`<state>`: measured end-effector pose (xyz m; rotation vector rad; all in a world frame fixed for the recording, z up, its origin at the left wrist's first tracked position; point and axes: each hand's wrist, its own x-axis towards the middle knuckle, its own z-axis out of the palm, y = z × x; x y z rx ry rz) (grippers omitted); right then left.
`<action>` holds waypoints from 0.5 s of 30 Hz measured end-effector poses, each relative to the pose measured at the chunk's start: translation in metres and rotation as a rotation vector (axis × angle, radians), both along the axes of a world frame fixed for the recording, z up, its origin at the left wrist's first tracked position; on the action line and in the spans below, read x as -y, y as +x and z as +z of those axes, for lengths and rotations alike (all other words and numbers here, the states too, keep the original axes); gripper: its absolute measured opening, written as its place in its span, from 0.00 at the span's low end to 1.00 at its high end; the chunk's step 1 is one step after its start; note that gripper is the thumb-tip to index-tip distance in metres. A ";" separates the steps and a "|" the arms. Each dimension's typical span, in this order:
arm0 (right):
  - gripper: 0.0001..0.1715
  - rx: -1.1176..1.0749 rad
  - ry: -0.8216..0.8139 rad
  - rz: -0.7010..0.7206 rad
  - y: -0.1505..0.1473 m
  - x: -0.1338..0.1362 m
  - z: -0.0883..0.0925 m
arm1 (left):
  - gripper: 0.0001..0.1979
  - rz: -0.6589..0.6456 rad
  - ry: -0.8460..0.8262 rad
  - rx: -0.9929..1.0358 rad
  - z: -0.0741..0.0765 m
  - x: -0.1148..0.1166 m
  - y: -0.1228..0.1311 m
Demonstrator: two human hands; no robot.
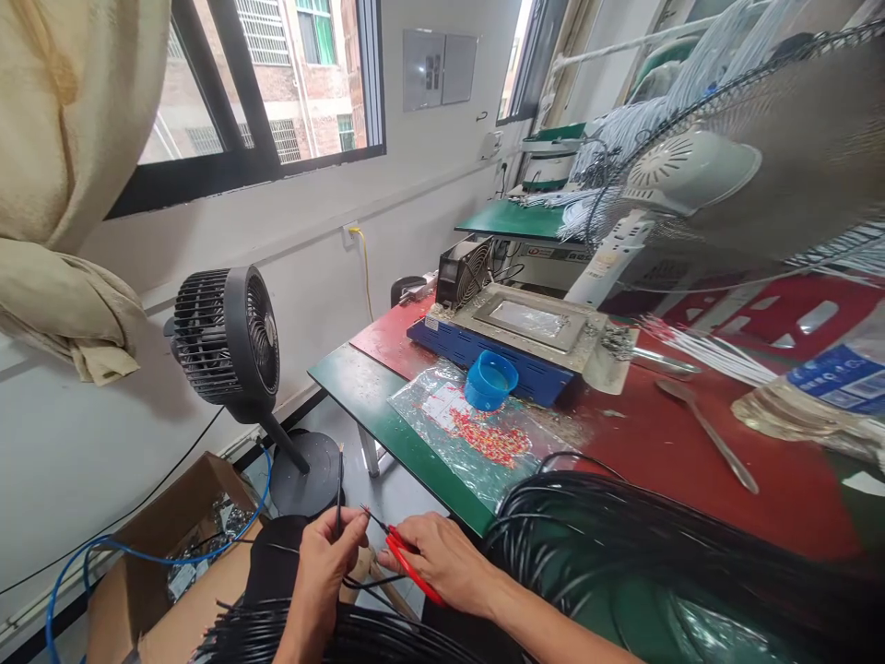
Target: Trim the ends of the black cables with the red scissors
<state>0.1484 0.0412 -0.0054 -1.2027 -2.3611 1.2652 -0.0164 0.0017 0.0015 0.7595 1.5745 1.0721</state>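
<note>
Pinched in my left hand is a thin black cable, one end pointing up past the fingers. My right hand grips red-handled snips, whose dark narrow tips reach to the left fingertips. Small wire ends show between the left fingers and those tips; whether the blades touch them I cannot tell. Across my lap, below both hands, lies a bundle of black cables with bared ends at the left. A large coil of black cable rests on the table to the right.
On the red and green table stand a solder pot, a blue cup and a plastic bag with red and yellow bits. A spoon lies farther right. A black fan and a cardboard box are left.
</note>
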 end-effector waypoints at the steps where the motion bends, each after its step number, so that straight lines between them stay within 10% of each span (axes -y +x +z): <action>1: 0.28 -0.020 -0.017 -0.005 0.000 0.000 -0.001 | 0.16 -0.009 0.003 -0.009 0.000 -0.001 0.000; 15: 0.28 -0.464 -0.526 -0.232 -0.001 -0.005 -0.002 | 0.15 -0.027 -0.042 0.332 -0.007 0.004 0.002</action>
